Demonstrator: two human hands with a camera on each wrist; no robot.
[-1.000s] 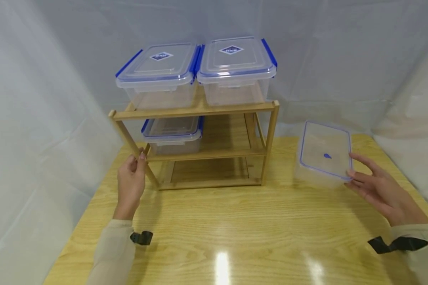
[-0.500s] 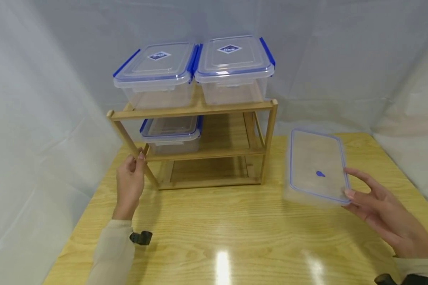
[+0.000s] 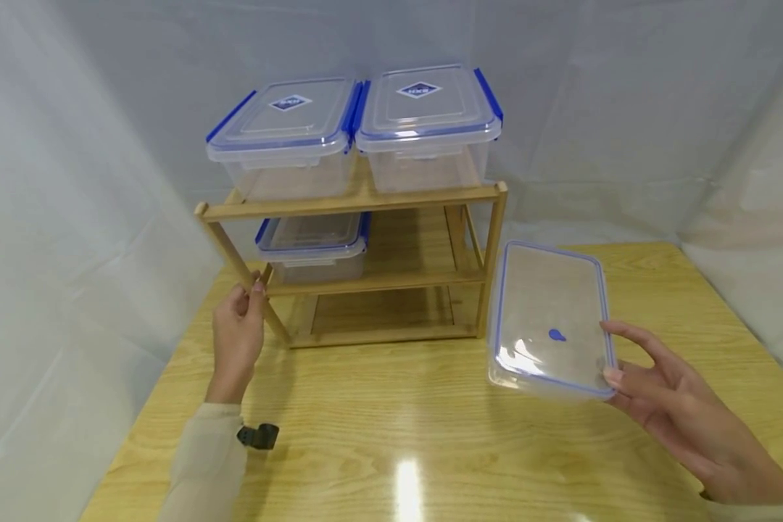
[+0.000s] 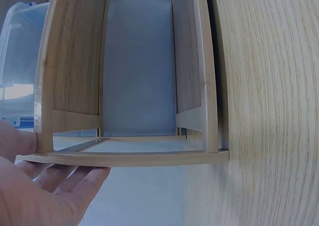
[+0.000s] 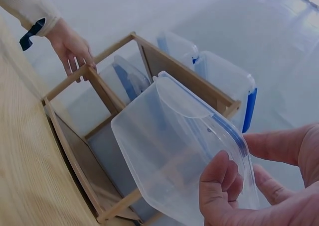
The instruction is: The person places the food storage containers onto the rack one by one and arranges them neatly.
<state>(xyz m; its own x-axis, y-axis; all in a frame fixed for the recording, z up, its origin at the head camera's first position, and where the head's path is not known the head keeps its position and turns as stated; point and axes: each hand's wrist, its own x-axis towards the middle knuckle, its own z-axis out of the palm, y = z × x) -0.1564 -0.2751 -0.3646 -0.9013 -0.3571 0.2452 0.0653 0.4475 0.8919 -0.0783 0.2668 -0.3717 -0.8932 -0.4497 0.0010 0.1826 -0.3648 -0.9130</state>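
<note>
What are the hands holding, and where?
The right hand holds a clear box by its near right corner. The left hand grips the rack by its front left post.

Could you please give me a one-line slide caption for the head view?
Right hand holds a lidded clear plastic container beside a wooden rack; left hand grips its post.

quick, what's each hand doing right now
Left hand: grips the wooden rack's front left post.
Right hand: holds the clear container by its near right corner.
</note>
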